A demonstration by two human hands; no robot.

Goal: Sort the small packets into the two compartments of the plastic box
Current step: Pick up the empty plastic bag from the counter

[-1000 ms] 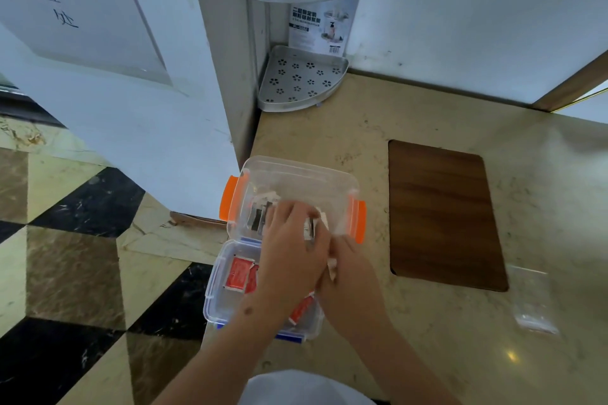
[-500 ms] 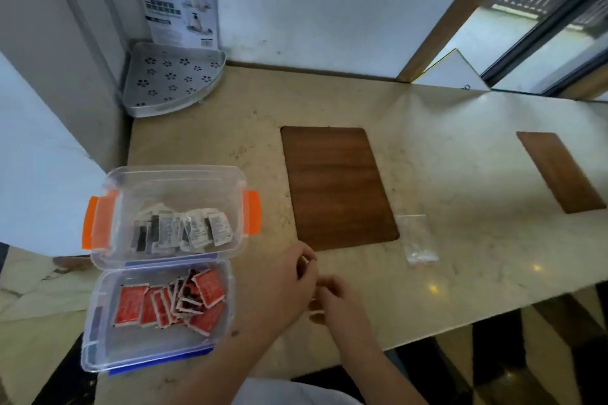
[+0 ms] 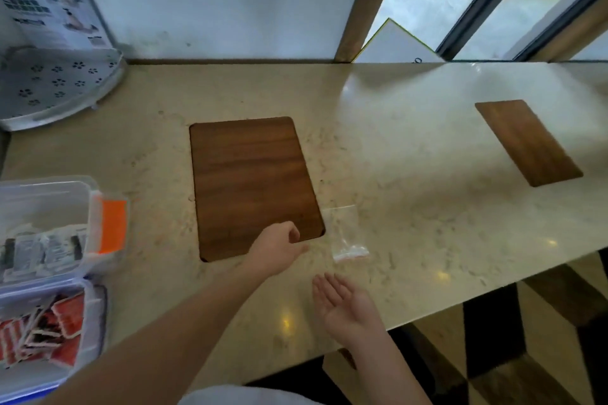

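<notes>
The clear plastic box [image 3: 93, 194] with orange latches stands at the left edge of the counter. Its far compartment holds several white and grey packets [image 3: 42, 250]; its near compartment holds several red packets [image 3: 49, 329]. My left hand [image 3: 279, 248] reaches out over the near corner of a wooden inlay, fingers loosely curled, nothing visible in it. My right hand [image 3: 345, 302] lies palm up and empty over the counter, fingers straight. A clear empty plastic bag [image 3: 347, 237] lies on the counter just right of my left hand.
The marble counter [image 3: 411, 174] has a dark wooden inlay [image 3: 250, 181] in the middle and another wooden inlay [image 3: 526, 141] at the far right. A white perforated corner shelf [image 3: 56, 82] stands at the back left. The counter's front edge runs close behind my right hand.
The view has swung right, so the box now sits at the left edge. Both hands left the box and separated; the left reached toward the clear bag, the right turned palm up.
</notes>
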